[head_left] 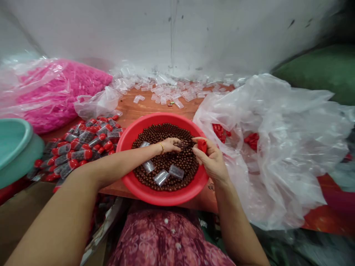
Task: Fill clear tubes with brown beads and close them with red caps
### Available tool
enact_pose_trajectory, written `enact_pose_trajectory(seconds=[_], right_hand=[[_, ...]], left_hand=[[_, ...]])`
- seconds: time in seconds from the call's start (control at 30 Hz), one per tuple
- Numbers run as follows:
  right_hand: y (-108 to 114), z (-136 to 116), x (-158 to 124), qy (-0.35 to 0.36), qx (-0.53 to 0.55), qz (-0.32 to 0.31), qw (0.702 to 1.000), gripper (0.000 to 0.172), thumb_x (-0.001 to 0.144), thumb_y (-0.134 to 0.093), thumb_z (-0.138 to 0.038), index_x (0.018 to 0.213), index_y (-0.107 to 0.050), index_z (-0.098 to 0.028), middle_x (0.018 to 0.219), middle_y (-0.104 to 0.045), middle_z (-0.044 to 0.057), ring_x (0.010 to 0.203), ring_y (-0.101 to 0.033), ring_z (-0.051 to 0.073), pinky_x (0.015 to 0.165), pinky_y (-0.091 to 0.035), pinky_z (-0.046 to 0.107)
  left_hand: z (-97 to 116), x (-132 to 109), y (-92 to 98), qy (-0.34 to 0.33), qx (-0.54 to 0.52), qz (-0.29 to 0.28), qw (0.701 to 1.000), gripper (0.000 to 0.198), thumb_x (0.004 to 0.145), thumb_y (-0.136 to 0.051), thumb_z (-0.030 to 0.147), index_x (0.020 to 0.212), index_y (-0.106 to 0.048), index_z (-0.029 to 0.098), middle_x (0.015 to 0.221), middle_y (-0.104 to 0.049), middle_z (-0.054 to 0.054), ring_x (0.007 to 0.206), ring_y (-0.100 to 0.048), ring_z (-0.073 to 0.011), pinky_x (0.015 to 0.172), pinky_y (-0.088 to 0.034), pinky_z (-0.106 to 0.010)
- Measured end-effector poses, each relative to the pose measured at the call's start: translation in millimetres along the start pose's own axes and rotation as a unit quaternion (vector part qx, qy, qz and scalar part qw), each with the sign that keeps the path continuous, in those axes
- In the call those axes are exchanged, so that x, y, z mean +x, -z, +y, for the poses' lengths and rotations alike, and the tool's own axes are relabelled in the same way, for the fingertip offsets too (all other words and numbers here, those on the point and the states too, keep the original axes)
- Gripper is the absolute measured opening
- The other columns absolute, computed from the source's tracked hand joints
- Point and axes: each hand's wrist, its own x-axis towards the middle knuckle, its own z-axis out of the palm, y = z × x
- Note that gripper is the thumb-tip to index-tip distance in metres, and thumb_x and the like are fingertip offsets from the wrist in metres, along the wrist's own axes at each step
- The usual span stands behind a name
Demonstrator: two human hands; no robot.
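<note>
A red basin [163, 200] holds a wide layer of small round brown balls [163, 159]. Several clear plastic tubes [176, 171] lie on top of the balls. My left hand [171, 145], with a gold bangle at the wrist, is over the basin, its fingers closed round what looks like a clear tube filled with brown balls [183, 145]. Facing it at the basin's right rim, my right hand [209, 157] pinches a red cap [202, 145] between thumb and fingers. The cap and the tube's end are apart, with a small gap between.
Left of the basin lies a heap of filled, red-capped tubes [80, 146]. Behind are a bag of pink pieces [63, 87] and scattered clear tubes [166, 90]. A teal basin [16, 147] stands far left. On the right, a plastic bag [283, 147] holds red caps [252, 140].
</note>
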Motion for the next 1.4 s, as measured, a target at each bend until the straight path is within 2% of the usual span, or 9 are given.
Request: enact_pose_trajectory(seconds=[0.1,0.17,0.33,0.53,0.8,0.93,1.03,1.2,1.4], right_hand=[[-0.6,-0.4,0.0,-0.009,0.016,0.001,1.0,0.03,0.076,-0.062,-0.04,0.099,-0.056,-0.021,0.06,-0.045,-0.007,0.042,-0.036,0.004,0.041,-0.026,0.021],[-1.8,-0.8,0.4,-0.011,0.028,0.006,1.0,0.033,0.077,-0.059,-0.044,0.1,-0.055,-0.021,0.065,-0.048,-0.006,0.041,-0.036,0.004,0.04,-0.026,0.021],[-6.7,-0.7,0.9,-0.009,0.043,0.017,0.999,0.035,0.076,-0.06,-0.049,0.097,-0.051,-0.023,0.056,-0.04,-0.01,0.036,-0.028,0.004,0.035,-0.019,0.02],[-5.8,2.3,0.8,0.01,-0.017,0.013,1.0,0.036,0.078,-0.056,-0.054,0.092,-0.052,-0.022,0.058,-0.044,-0.008,0.036,-0.034,0.004,0.035,-0.024,0.02],[-12.4,-4.9,1.5,-0.03,-0.026,-0.009,0.999,0.031,0.08,-0.047,-0.051,0.089,-0.05,-0.021,0.053,-0.037,-0.009,0.034,-0.029,0.005,0.032,-0.023,0.02],[-19.8,-13.6,6.3,-0.02,-0.032,-0.025,0.999,0.029,0.078,-0.052,-0.049,0.088,-0.049,-0.022,0.058,-0.044,-0.008,0.035,-0.032,0.005,0.033,-0.025,0.021],[-21.3,-16.3,9.4,0.032,-0.056,-0.01,0.998,0.033,0.078,-0.054,-0.052,0.093,-0.052,-0.022,0.062,-0.046,-0.006,0.04,-0.036,0.006,0.037,-0.027,0.021],[-15.0,-17.4,13.6,0.039,-0.076,0.001,0.996,0.029,0.077,-0.058,-0.047,0.093,-0.057,-0.023,0.059,-0.045,-0.006,0.046,-0.038,0.008,0.041,-0.03,0.021],[-9.1,-30.6,24.8,0.059,-0.117,-0.119,0.984,0.023,0.064,-0.071,-0.034,0.08,-0.063,-0.02,0.073,-0.061,-0.001,0.068,-0.055,0.014,0.065,-0.045,0.027]], left_hand=[[-10.9,56.4,-5.6,0.013,-0.054,-0.006,0.998,0.035,0.06,-0.076,0.015,0.093,-0.064,0.013,0.093,-0.07,-0.006,0.088,-0.063,-0.0155,0.088,-0.048,-0.031],[-14.2,68.2,-2.5,0.02,-0.11,-0.016,0.994,0.039,0.055,-0.08,0.012,0.089,-0.063,0.011,0.084,-0.07,-0.005,0.081,-0.064,-0.013,0.087,-0.047,-0.03],[-9.7,35.2,3.8,0.012,-0.219,-0.028,0.975,0.041,0.059,-0.081,0.021,0.092,-0.058,0.012,0.082,-0.068,-0.004,0.077,-0.064,-0.0126,0.082,-0.049,-0.031],[-5.5,21.9,-11.0,0.041,-0.206,0.036,0.977,0.034,0.07,-0.074,0.027,0.094,-0.052,0.015,0.08,-0.066,-0.002,0.062,-0.064,-0.0101,0.068,-0.05,-0.026],[-9.5,25.3,-16.8,-0.103,-0.095,0.059,0.988,0.036,0.061,-0.078,0.022,0.088,-0.056,0.012,0.082,-0.061,0.0,0.077,-0.057,-0.01,0.077,-0.047,-0.026],[-6.1,24.7,-20.0,-0.147,-0.065,0.022,0.987,0.037,0.063,-0.077,0.025,0.091,-0.056,0.013,0.084,-0.06,0.0,0.079,-0.055,-0.0097,0.081,-0.045,-0.026],[-4.4,23.0,-21.4,-0.13,-0.089,-0.004,0.987,0.043,0.062,-0.078,0.036,0.09,-0.053,0.014,0.08,-0.06,0.001,0.075,-0.056,-0.0099,0.076,-0.046,-0.026],[-4.4,21.3,-22.3,-0.101,-0.125,-0.053,0.986,0.051,0.06,-0.077,0.048,0.085,-0.049,0.014,0.07,-0.059,0.001,0.065,-0.057,-0.0101,0.064,-0.05,-0.026],[-3.0,21.6,-20.2,-0.084,-0.12,-0.096,0.985,0.05,0.062,-0.076,0.049,0.083,-0.047,0.014,0.068,-0.059,0.003,0.054,-0.056,-0.0079,0.056,-0.047,-0.023]])
